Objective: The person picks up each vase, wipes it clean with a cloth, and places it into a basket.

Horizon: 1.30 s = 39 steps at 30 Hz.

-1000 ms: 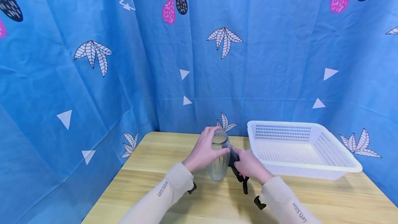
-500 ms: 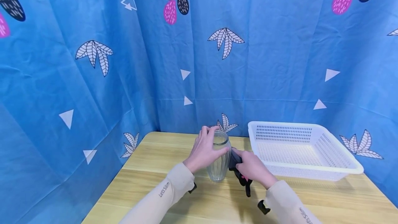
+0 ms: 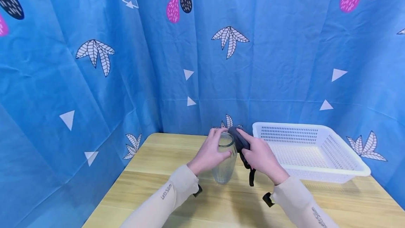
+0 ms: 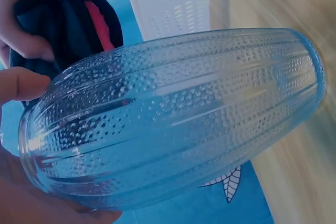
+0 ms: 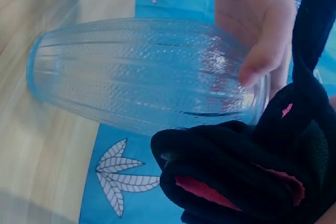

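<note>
Two hands at work over the wooden table (image 3: 152, 178). Your left hand (image 3: 207, 156) grips the clear glass vase (image 3: 224, 168) near its mouth, thumb on the near side and the other fingers round the far-left side, clamped on the glass. Vase stands mouth up on the table, near the middle, base down; ribbed and dimpled wall, per both wrist views. Your right hand (image 3: 262, 154) holds a black cloth bundle (image 3: 241, 143), fingers curled round it, index finger stretched along its top. Bundle sits at the right side of the vase mouth, about level with the rim; whether cloth and glass touch, you cannot tell from these views. Pink lining (image 5: 205, 191) shows within its folds in the right wrist view, and a black strap (image 3: 252, 178) hangs from its lower end. To your right, a white perforated basket (image 3: 294, 126) rests on the table, apart from the vase. Blue patterned curtain (image 3: 202, 62) hangs behind. Your pale sleeves (image 3: 158, 194) reach to the wrists.
</note>
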### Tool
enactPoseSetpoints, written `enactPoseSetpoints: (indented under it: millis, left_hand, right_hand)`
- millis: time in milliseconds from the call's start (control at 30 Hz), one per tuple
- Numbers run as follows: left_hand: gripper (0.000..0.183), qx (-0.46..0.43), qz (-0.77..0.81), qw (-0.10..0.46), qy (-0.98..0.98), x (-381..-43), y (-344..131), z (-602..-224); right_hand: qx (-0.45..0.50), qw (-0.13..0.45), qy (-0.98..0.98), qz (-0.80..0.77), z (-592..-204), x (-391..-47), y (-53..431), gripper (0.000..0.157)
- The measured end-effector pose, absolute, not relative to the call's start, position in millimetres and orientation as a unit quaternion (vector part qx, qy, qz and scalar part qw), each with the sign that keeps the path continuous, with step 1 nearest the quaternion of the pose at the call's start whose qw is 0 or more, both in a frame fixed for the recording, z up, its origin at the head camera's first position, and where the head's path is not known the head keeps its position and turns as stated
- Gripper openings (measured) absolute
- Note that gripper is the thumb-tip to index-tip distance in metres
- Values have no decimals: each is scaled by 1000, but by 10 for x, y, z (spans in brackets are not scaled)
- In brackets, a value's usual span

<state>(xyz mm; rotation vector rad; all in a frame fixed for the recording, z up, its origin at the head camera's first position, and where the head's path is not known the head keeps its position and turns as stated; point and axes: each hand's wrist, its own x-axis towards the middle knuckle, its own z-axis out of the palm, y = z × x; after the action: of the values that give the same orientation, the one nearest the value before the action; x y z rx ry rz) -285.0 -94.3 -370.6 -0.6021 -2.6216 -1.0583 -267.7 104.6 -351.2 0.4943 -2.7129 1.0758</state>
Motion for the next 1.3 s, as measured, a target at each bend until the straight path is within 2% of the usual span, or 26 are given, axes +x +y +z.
enactPoseSetpoints:
  millis: [233, 467, 733, 1000, 1300]
  left_hand:
    - [85, -205, -379, 126, -894, -2878, -938, -3748]
    - [79, -200, -347, 153, -903, -2888, -969, -3776]
    - [79, -186, -319, 169, -914, -2908, -980, -3825]
    - [80, -185, -283, 196, -921, -2904, -980, -3858]
    - [75, -204, -300, 177, -915, -2857, -947, -3735]
  right_hand:
    - [155, 52, -927, 336, -3775, -2823, 985, 75]
    - [155, 5, -929, 335, -4108, -2856, 930, 68]
    - [197, -30, -931, 305, -4352, -2835, 927, 69]
    - [183, -12, -925, 333, -4148, -2767, 994, 70]
    - [144, 47, -919, 364, -3686, -2666, 1058, 72]
